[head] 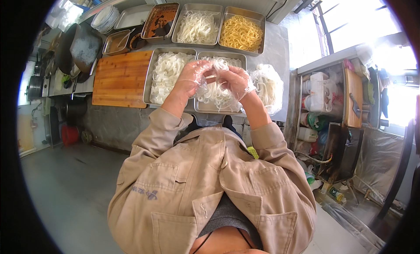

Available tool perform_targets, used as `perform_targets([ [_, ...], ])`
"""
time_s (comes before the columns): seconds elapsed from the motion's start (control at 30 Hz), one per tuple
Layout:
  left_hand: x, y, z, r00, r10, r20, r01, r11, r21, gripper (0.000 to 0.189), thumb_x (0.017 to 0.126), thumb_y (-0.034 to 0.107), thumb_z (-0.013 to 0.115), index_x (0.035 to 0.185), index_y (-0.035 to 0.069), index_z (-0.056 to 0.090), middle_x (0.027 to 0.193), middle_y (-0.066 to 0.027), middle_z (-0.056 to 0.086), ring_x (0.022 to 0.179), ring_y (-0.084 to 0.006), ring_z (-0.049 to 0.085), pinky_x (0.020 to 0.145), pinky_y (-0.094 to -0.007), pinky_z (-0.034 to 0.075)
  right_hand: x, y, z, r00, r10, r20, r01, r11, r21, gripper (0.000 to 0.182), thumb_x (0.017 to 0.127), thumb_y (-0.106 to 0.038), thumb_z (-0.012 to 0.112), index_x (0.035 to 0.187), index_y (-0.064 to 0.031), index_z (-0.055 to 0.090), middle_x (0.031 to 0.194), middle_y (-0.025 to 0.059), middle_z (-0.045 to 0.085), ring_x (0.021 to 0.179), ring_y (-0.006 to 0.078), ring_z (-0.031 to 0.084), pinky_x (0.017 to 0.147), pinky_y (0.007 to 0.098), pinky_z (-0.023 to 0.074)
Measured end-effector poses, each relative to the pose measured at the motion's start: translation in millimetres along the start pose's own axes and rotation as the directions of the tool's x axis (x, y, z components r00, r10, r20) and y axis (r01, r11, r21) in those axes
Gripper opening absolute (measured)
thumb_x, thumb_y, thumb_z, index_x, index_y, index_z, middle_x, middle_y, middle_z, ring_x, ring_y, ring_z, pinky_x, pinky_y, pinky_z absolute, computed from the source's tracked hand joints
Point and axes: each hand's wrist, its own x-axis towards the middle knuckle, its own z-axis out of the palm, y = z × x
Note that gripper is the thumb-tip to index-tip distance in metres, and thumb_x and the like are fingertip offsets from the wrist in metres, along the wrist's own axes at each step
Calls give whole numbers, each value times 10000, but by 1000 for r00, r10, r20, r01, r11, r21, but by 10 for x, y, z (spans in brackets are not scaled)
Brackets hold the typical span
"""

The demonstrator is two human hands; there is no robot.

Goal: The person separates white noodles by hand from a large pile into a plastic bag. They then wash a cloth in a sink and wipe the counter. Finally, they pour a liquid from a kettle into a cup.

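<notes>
Both hands wear clear plastic gloves and meet above a metal tray (219,110) of white noodles (215,93). Between their fingertips is a small bunch of white noodles (220,64). My left hand (194,76) pinches it from the left, my right hand (235,79) from the right. Left of this tray stands another metal tray (147,80) with wide, flat white noodles (169,75). To the right, a clear plastic bag (269,86) of white noodles lies on the grey counter. Behind are a tray of white noodles (198,27) and one of yellow noodles (242,33).
A wooden cutting board (121,79) lies at the left. Beyond it are a tray of reddish-brown sauce (161,20), a small metal container (115,43), stacked plates (105,19) and a dark wok (86,48). Shelves with bottles and bags (320,89) stand at the right.
</notes>
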Motion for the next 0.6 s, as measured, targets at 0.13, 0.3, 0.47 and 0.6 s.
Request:
perform_targets([
  [0.13, -45, 59, 79, 999, 8, 47, -8, 1000, -11, 217, 959, 147, 637, 1103, -14, 647, 1061, -104, 684, 992, -223, 679, 872, -378, 587, 12, 34, -42, 999, -48, 0, 48, 999, -8, 162, 882, -190, 671, 888, -29, 681, 762, 17, 645, 694, 93, 586, 604, 238, 449],
  [0.3, -24, -19, 95, 993, 66, 103, -88, 972, 219, 235, 948, 129, 654, 1117, -33, 638, 1069, -108, 679, 1003, -210, 675, 884, -346, 580, 64, 33, -40, 993, -108, -49, 90, 953, -289, 168, 899, -202, 676, 886, -34, 689, 767, 29, 671, 657, 82, 589, 602, 234, 476],
  [0.47, 16, -18, 99, 998, 60, -5, -57, 969, 242, 213, 938, 109, 669, 1095, -31, 634, 1057, -127, 692, 943, -186, 692, 867, -321, 584, 17, -4, -22, 989, -86, -122, 60, 977, -205, 156, 841, -170, 671, 834, -16, 687, 712, 47, 669, 626, 113, 610, 553, 260, 478],
  [0.6, -106, 239, 31, 992, 124, -15, -121, 983, 140, 136, 940, 98, 663, 1036, 4, 639, 976, -129, 723, 918, -196, 709, 845, -310, 581, 157, 248, -379, 969, -65, -238, -32, 923, -383, 191, 816, -174, 659, 850, 10, 701, 701, 73, 679, 658, 129, 646, 572, 280, 496],
])
